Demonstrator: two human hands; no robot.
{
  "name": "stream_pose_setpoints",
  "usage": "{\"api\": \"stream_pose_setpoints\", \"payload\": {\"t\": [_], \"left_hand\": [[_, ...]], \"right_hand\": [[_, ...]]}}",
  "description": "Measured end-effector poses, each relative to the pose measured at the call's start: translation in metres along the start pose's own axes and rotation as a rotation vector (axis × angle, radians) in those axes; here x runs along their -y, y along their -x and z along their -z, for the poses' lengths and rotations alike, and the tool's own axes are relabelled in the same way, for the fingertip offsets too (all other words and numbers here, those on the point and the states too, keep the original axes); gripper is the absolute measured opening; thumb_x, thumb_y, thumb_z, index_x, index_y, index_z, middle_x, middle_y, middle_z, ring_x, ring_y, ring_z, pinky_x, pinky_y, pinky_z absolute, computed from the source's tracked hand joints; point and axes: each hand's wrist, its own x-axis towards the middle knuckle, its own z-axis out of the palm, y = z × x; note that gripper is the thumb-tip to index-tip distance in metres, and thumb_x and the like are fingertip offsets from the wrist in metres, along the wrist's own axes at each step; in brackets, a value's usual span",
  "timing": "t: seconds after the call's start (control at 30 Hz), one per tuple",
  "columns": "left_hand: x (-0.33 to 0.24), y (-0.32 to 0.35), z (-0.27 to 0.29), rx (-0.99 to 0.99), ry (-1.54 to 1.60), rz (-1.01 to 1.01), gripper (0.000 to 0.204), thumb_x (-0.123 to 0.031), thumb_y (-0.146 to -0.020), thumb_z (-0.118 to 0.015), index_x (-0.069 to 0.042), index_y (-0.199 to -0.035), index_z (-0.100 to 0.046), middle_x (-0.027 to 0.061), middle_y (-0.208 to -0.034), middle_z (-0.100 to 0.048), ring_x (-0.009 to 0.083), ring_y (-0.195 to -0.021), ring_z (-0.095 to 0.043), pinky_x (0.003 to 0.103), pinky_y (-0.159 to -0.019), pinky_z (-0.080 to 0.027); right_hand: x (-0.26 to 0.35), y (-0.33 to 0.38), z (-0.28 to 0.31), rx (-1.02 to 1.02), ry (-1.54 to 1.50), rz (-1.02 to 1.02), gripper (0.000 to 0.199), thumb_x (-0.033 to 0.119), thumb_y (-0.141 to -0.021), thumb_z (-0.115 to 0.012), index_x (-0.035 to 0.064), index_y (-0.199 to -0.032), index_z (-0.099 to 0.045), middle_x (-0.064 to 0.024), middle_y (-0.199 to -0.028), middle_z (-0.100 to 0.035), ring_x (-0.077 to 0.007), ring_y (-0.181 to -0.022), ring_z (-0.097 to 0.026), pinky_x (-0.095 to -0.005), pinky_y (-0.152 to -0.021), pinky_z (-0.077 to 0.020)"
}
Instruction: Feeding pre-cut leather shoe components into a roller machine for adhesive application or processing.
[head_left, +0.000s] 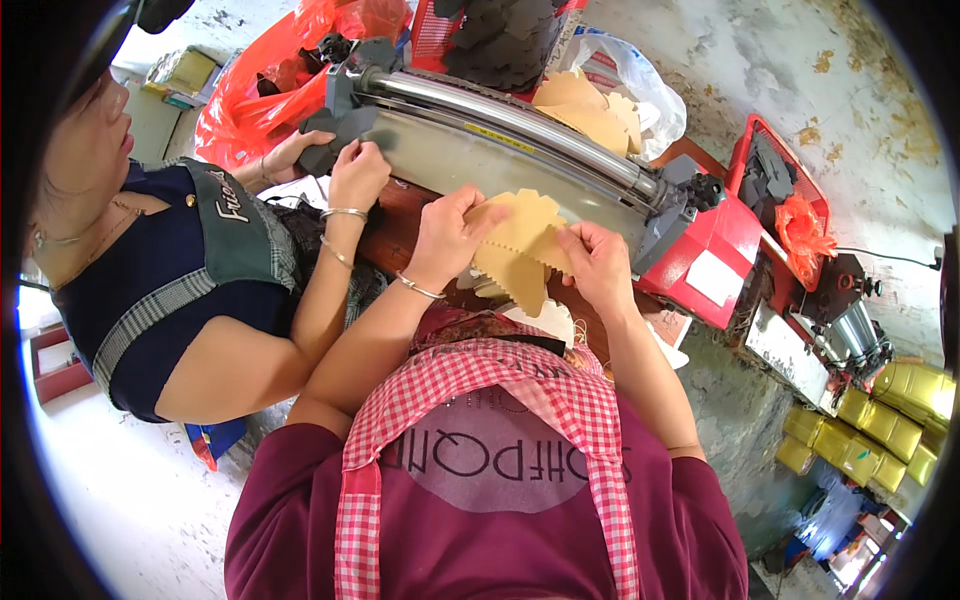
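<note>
Between my hands are tan flat cut pieces [512, 285] with toothed edges, like leather or thick card; at least two overlap. My left hand [448, 238], with a bangle at the wrist, pinches their left side between thumb and fingers. At the right edge of the same pieces, my right hand [600, 268] grips with thumb and fingertips. The pieces are tilted up in front of a machine with long metal rollers [510, 130], whose pale feed plate [440, 160] lies just beyond my hands. A white sheet [550, 320] shows partly below the pieces.
At left a co-worker's hands [345, 170] hold dark grey pieces [335, 140] by the rollers. Beyond the machine are a red plastic bag [250, 120], a red basket [428, 35] of dark pieces and a bag with tan pieces [585, 110]. Another red basket [740, 160] stands right.
</note>
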Motion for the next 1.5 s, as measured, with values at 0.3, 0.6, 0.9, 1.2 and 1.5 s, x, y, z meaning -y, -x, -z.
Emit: {"api": "stream_pose_setpoints", "payload": {"t": [0.3,0.6,0.9,1.2,1.5], "left_hand": [[0.012,0.005,0.008,0.141,0.331,0.124,0.017,-0.014,-0.090,-0.064,0.003,-0.089,-0.062,-0.0010,-0.076,-0.063,0.0041,-0.068,-0.054,0.021,-0.063,-0.044],[-0.006,0.006,0.001,-0.067,0.026,-0.036,0.018,-0.017,-0.086,-0.068,-0.001,-0.085,-0.062,0.0111,-0.059,-0.059,0.0075,-0.053,-0.057,0.027,-0.049,-0.044],[0.008,0.006,0.020,0.334,0.519,0.318,0.022,-0.009,-0.088,-0.066,0.003,-0.106,-0.062,0.0024,-0.089,-0.066,0.0064,-0.081,-0.060,0.020,-0.072,-0.048],[0.005,0.009,0.004,-0.024,0.035,-0.014,0.029,-0.017,-0.090,-0.065,-0.001,-0.069,-0.052,-0.0050,-0.058,-0.043,0.0044,-0.055,-0.037,0.025,-0.048,-0.034],[0.013,0.008,0.008,0.214,0.483,0.201,0.015,-0.013,-0.090,-0.064,0.001,-0.093,-0.062,0.0027,-0.083,-0.067,0.0042,-0.072,-0.057,0.019,-0.065,-0.046]], "right_hand": [[-0.018,-0.036,0.015,-0.179,-0.677,-0.265,0.028,0.028,-0.096,-0.054,0.0013,-0.100,-0.062,-0.0079,-0.085,-0.066,-0.0131,-0.066,-0.063,-0.0191,-0.046,-0.0441],[-0.016,-0.007,-0.009,0.193,-0.129,-0.007,0.022,0.022,-0.090,-0.065,0.0002,-0.087,-0.066,0.0019,-0.063,-0.060,-0.0029,-0.049,-0.048,-0.0184,-0.042,-0.0358],[-0.043,-0.049,0.022,0.096,-0.438,-0.336,0.018,0.019,-0.092,-0.059,0.0009,-0.089,-0.062,-0.0098,-0.073,-0.065,-0.0111,-0.054,-0.061,-0.0240,-0.039,-0.0398],[-0.005,-0.003,-0.002,0.182,-0.138,-0.065,0.034,0.028,-0.092,-0.060,-0.0046,-0.084,-0.065,-0.0025,-0.064,-0.059,-0.0084,-0.053,-0.055,-0.0245,-0.048,-0.0441],[-0.035,-0.044,0.022,-0.085,-0.418,-0.296,0.027,0.025,-0.095,-0.056,0.0019,-0.083,-0.059,-0.0066,-0.068,-0.061,-0.0077,-0.049,-0.052,-0.0190,-0.039,-0.0373]]}}
